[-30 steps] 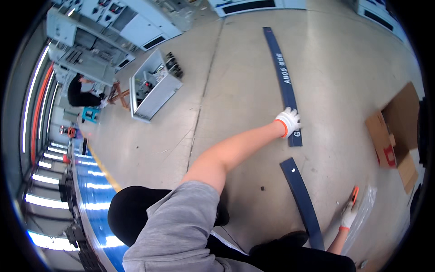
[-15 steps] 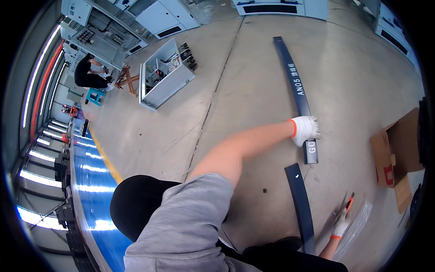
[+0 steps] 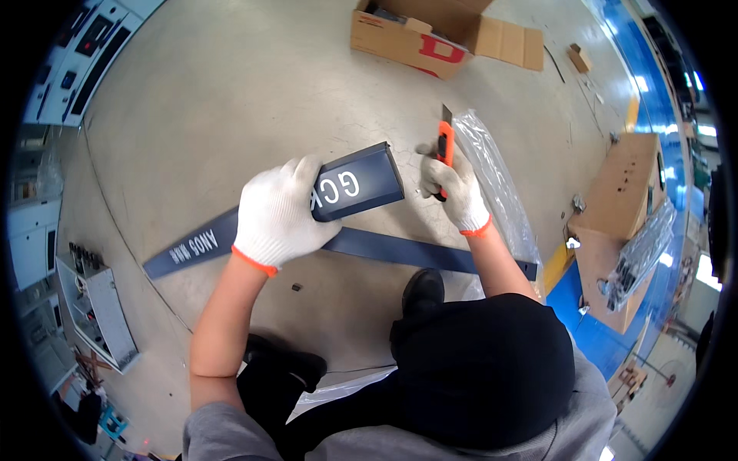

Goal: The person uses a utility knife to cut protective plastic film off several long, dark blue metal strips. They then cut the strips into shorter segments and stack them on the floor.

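My left hand, in a white glove with an orange cuff, grips a long dark blue metal strip with white lettering, lifting its near end off the concrete floor. A second dark blue strip lies flat on the floor under it. My right hand, gloved the same way, holds an orange utility knife upright with its blade out, just right of the lifted strip's end. A clear plastic sleeve lies beside that hand.
An open cardboard box sits ahead on the floor, and another cardboard box with plastic wrap stands at the right. Grey electrical cabinets lie at the left. My dark knee and black shoe are below the strips.
The view has swung round. My left hand, which reached far out to the strip on the floor, has pulled its end up close. The right hand with the knife has come beside it.
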Action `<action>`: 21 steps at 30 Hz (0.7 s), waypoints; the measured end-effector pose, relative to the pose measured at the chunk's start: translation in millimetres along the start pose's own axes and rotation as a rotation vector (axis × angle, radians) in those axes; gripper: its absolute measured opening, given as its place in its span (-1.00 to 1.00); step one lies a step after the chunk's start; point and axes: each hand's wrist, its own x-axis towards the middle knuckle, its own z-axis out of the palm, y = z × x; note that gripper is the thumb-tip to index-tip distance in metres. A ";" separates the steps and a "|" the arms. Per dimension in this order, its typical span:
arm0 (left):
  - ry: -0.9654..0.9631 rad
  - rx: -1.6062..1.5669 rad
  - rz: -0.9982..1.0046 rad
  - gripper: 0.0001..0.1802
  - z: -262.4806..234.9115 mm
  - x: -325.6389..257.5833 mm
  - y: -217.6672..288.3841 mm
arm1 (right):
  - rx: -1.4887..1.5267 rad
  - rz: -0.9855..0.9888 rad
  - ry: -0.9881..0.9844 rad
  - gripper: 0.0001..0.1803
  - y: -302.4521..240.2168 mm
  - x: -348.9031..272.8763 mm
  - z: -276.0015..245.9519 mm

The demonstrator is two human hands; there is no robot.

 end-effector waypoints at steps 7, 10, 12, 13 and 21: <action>0.078 -0.103 0.040 -0.29 4.7 -20.9 25.8 | 0.030 0.151 -0.096 -0.59 -50.9 -36.8 44.9; 0.055 -0.135 0.042 -0.28 -4.3 -22.5 45.8 | -0.077 0.047 -0.249 -0.56 -44.6 -48.1 38.4; 0.000 -0.155 0.045 -0.29 -7.6 -18.6 60.3 | -0.143 0.008 -0.183 -0.50 -36.1 -59.7 37.7; -0.026 -0.161 0.045 -0.30 -9.0 -17.2 65.0 | -0.173 -0.014 -0.152 -0.46 -34.7 -63.6 39.2; -0.105 -0.365 0.005 -0.32 -28.4 -20.1 74.8 | -0.319 -0.386 -0.149 0.04 -24.1 -58.1 -2.1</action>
